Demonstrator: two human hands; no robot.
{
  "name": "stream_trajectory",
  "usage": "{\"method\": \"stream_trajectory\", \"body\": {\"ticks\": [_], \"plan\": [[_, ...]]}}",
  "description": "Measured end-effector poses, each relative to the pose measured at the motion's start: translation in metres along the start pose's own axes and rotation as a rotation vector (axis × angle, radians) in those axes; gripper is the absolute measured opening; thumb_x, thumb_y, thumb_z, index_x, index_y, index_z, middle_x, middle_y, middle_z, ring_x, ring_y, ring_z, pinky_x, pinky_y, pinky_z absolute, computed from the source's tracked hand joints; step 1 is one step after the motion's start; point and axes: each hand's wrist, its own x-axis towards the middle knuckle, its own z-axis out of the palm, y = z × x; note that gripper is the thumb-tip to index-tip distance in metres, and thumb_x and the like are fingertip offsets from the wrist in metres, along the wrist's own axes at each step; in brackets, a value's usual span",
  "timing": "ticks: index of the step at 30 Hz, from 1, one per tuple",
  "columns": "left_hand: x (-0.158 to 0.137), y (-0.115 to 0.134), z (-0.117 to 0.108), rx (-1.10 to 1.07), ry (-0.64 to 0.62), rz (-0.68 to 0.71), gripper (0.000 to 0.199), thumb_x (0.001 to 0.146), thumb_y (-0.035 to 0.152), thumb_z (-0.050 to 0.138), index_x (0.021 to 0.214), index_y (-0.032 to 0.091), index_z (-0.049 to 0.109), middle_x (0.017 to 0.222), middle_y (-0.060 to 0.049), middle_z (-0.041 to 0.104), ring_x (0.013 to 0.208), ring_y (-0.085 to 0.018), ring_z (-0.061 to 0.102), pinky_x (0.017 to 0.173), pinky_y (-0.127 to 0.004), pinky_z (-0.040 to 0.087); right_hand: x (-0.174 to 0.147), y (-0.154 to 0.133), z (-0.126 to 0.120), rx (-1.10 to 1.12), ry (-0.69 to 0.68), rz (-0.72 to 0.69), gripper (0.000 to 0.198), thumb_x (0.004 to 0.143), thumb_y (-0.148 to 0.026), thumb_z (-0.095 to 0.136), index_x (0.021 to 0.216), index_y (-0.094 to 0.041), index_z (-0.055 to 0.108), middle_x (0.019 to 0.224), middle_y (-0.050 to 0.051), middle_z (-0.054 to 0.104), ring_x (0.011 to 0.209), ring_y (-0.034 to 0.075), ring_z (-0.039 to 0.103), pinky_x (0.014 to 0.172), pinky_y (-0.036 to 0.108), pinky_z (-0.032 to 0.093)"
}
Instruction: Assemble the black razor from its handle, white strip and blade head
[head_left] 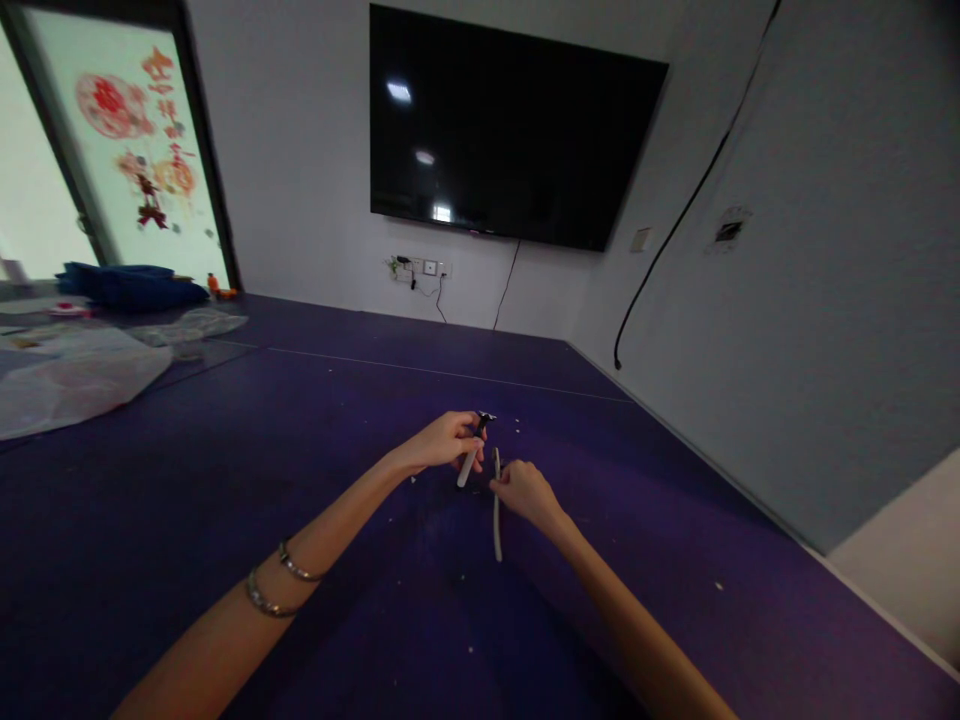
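Between the fingers of my left hand (450, 438) is a small T-headed tool (467, 468) with a pale handle and a dark neck; its exact kind is hard to make out. Its head points up and away from me, above the purple surface (337, 610). Just to the right, my right hand (527, 490) pinches a long, thin, slightly bent pale strip (497, 530) near its upper part. The strip's lower end points toward me. Tool and strip are close together but apart. Tiny white bits lie scattered around both hands.
A clear plastic sheet (82, 385) and a dark blue cloth bundle (131, 287) lie at the far left, near a small orange item (214, 285). A wall with a television (517, 130) bounds the back. A black cable (675, 225) hangs along the right wall.
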Motion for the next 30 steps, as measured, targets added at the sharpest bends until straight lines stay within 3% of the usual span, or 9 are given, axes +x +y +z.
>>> {"method": "stream_trajectory", "body": {"ticks": [4,15,23,26,30], "plan": [[-0.001,0.001,0.001,0.009,-0.002,-0.003,0.016,0.078,0.023,0.051,0.091,0.014,0.047,0.070,-0.004,0.061,0.066,-0.018,0.064,0.051,-0.025,0.048,0.002,-0.004,0.006,0.058,-0.074,-0.004,0.021,0.072,-0.028,0.051,0.067,-0.014,0.066,0.068,0.009,0.067,0.062,0.016,0.062,0.051,0.021,0.037],[-0.002,0.001,0.002,0.009,0.005,-0.023,0.013,0.078,0.019,0.050,0.090,0.013,0.048,0.069,-0.004,0.061,0.063,-0.017,0.064,0.050,-0.024,0.048,0.002,-0.002,0.017,-0.020,-0.061,0.032,0.022,0.073,-0.031,0.051,0.074,-0.016,0.066,0.077,0.011,0.068,0.074,0.024,0.065,0.055,0.025,0.038],[0.005,-0.012,0.001,-0.006,-0.009,0.008,0.014,0.078,0.018,0.051,0.090,0.013,0.048,0.073,-0.004,0.059,0.064,-0.015,0.063,0.049,-0.021,0.046,0.016,0.029,-0.014,-0.058,0.074,0.050,0.026,0.077,-0.040,0.049,0.078,-0.022,0.068,0.080,0.008,0.068,0.076,0.023,0.063,0.058,0.027,0.039],[0.008,-0.017,0.001,-0.013,-0.011,0.035,0.012,0.077,0.015,0.050,0.089,0.013,0.047,0.072,-0.003,0.059,0.063,-0.013,0.062,0.049,-0.020,0.045,0.025,0.048,-0.020,-0.032,0.097,-0.015,0.023,0.077,-0.032,0.049,0.083,-0.022,0.069,0.082,0.007,0.068,0.077,0.021,0.063,0.061,0.026,0.040],[0.010,-0.023,0.001,-0.011,-0.009,0.060,0.011,0.078,0.016,0.051,0.089,0.013,0.048,0.072,-0.003,0.059,0.064,-0.013,0.062,0.051,-0.021,0.046,0.034,0.062,-0.017,0.040,0.024,-0.207,0.023,0.077,-0.027,0.051,0.087,-0.021,0.070,0.088,0.006,0.067,0.079,0.017,0.061,0.068,0.024,0.041]]}}
